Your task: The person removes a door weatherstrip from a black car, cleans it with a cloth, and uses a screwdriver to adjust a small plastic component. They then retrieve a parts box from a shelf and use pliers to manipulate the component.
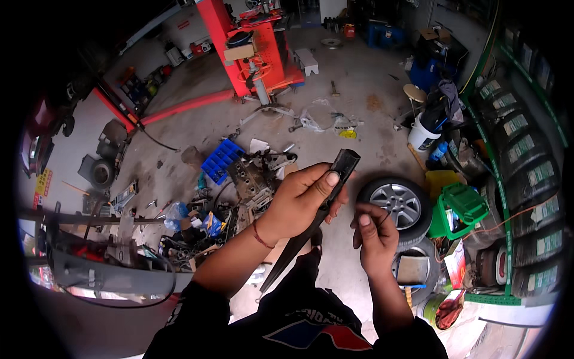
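A long black bar with a thicker, tube-like end point(345, 161) slants up across the middle of the view. My left hand point(297, 202) is wrapped round it just below that end, thumb lying along its side. The rest of the bar runs down past my wrist and narrows towards the floor. To the right, apart from the bar, my right hand point(378, 239) is closed with the thumb against curled fingers. Whatever it may pinch is too small to make out. Beyond that hand lies a tyre on a silver wheel point(394, 204).
Left of me spreads a heap of metal engine parts point(252, 181) with a blue divided tray point(222, 161). On the right stand a green bin point(457, 209), a white bucket point(423, 134) and a rack of tyres point(529, 179). A red lift post point(263, 57) rises ahead.
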The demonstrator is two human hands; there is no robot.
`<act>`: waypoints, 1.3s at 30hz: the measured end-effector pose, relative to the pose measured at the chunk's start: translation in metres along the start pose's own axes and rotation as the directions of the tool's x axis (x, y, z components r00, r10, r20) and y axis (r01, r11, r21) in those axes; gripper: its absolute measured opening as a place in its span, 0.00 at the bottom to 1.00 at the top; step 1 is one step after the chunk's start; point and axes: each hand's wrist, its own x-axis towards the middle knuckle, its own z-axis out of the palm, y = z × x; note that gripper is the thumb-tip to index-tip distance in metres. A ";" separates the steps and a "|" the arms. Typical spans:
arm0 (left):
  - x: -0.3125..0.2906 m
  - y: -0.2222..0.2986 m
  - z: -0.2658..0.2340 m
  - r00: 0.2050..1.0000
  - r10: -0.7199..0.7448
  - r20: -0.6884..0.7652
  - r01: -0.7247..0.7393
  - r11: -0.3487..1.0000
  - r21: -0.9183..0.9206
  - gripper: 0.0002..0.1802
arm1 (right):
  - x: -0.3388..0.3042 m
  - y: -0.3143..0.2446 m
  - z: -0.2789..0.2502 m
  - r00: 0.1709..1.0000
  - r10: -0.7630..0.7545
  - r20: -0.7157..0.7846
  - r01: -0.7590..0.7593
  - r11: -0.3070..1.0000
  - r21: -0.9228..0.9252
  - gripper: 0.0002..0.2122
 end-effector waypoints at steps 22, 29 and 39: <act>0.891 -0.180 -0.265 0.879 -0.438 0.191 0.367 0.875 0.317 0.14 | 0.929 0.208 -0.193 0.993 -0.116 0.033 0.120 0.977 -0.177 0.08; 1.190 -0.154 -0.344 0.900 -0.404 0.164 0.422 0.902 -0.094 0.13 | 1.269 0.181 -0.226 0.970 0.049 0.237 0.007 0.973 -0.232 0.07; 1.655 -0.220 -0.500 0.921 -0.363 0.144 0.375 0.925 -0.067 0.13 | 1.738 0.298 -0.297 0.982 -0.004 0.188 0.047 0.973 -0.224 0.07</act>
